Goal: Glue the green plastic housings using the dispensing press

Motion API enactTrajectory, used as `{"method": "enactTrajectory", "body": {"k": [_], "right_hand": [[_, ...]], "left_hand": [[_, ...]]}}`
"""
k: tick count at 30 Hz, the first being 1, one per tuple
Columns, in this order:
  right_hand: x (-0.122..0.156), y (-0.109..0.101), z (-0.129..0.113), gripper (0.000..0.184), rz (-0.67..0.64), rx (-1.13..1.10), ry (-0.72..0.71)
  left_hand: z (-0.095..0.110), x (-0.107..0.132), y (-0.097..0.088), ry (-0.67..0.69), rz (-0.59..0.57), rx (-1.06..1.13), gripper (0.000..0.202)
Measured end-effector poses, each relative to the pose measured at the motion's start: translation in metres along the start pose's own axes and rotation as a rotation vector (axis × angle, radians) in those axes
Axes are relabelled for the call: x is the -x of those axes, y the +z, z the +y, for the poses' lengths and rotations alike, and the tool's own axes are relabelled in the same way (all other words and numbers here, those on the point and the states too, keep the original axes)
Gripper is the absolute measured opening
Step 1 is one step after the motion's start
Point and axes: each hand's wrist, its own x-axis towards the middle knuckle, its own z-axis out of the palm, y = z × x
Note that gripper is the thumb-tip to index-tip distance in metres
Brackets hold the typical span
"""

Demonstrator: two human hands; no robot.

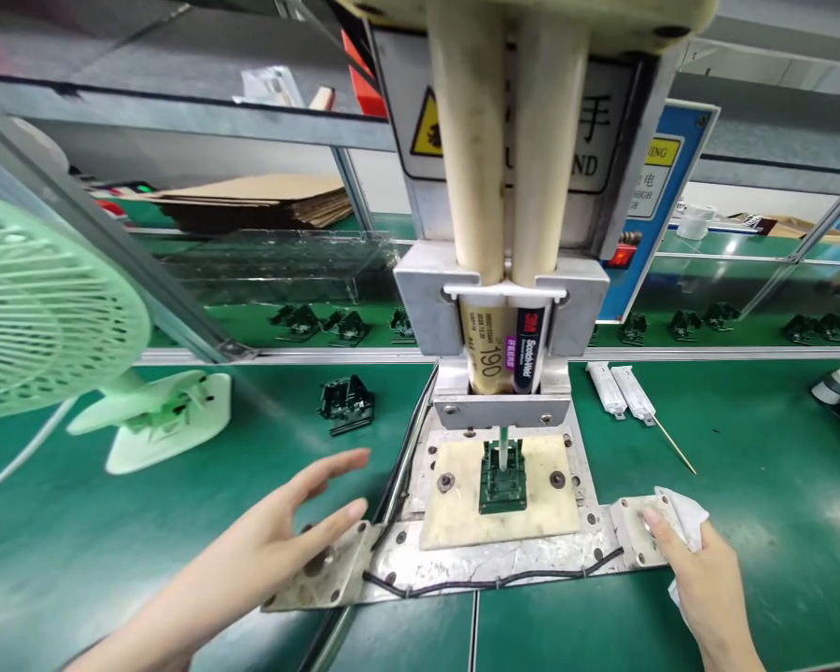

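My left hand (273, 541), its fingers apart and holding nothing, hovers over the left button block (350, 565) of the press base. At the other end, the thumb of my right hand (710, 588) rests on the right button block (630, 527). A crumpled white wipe (690, 518) is held in that hand, under the thumb. Between the hands, a small dark green plastic part (502, 497) sits on the cream fixture plate (452, 518). Directly above it, a twin adhesive cartridge (488, 350) is clamped upright, and its nozzle (503, 453) reaches down into the part.
A green fan (133, 411) stands at the left. One loose black part (348, 401) lies left of the press; several more line the back ledge. Two white mixing nozzles (623, 392) and a thin stick (674, 445) lie at the right. A black cable (497, 583) crosses the base.
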Motion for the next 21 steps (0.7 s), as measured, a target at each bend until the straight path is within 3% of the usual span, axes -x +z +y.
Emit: {"method": "enactTrajectory", "body": {"k": [2, 4, 9, 14, 21], "right_hand": [[-0.003, -0.002, 0.001, 0.076, -0.021, -0.007, 0.07], [-0.004, -0.003, 0.002, 0.077, -0.014, 0.029, 0.096], [0.001, -0.004, 0.005, 0.071, 0.073, 0.15, -0.043], [0.003, -0.004, 0.003, 0.069, 0.088, 0.16, -0.049], [0.001, -0.004, 0.002, 0.067, 0.095, 0.153, -0.061]], "left_hand": [[-0.016, 0.009, -0.006, -0.152, -0.112, 0.064, 0.064], [-0.026, 0.017, -0.001, -0.196, -0.148, 0.156, 0.066], [-0.04, 0.024, 0.02, -0.08, -0.014, 0.386, 0.064], [-0.045, 0.022, 0.022, -0.075, -0.077, 0.498, 0.057], [-0.037, 0.024, 0.022, -0.112, -0.088, 0.499, 0.06]]}}
